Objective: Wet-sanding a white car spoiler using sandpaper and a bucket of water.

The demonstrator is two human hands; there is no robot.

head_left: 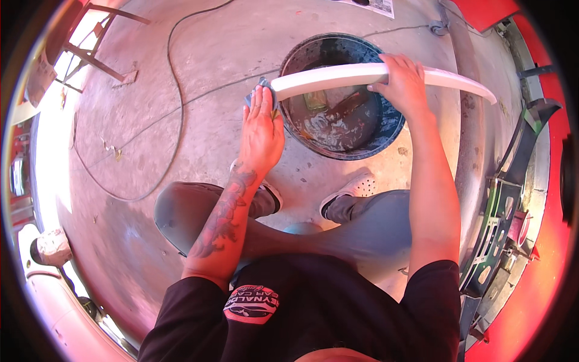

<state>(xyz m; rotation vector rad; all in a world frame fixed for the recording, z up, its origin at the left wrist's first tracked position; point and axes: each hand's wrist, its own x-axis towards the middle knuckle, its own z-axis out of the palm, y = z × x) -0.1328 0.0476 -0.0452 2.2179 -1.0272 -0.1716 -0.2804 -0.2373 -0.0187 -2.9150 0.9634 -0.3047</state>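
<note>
A long, curved white strip (338,78) lies crosswise over a round black tub (389,130) of murky water. My right hand (405,84) grips it right of its middle, thumb on the near edge and fingers over the far one. At the strip's left end, my left hand (263,130) presses a small grey-blue sheet (265,83) with its fingers straight and close together. Whether the sheet is cloth or abrasive paper I cannot tell. A greenish piece (315,100) shows in the tub's water. The strip's narrow right tip reaches past the tub's rim.
A dark cable (179,96) loops over the concrete floor at left. A brown frame (93,57) stands at far left. Along the right side leans a long black slotted part (491,229), beside a red surface (531,295). My light clogs (360,186) are just short of the tub.
</note>
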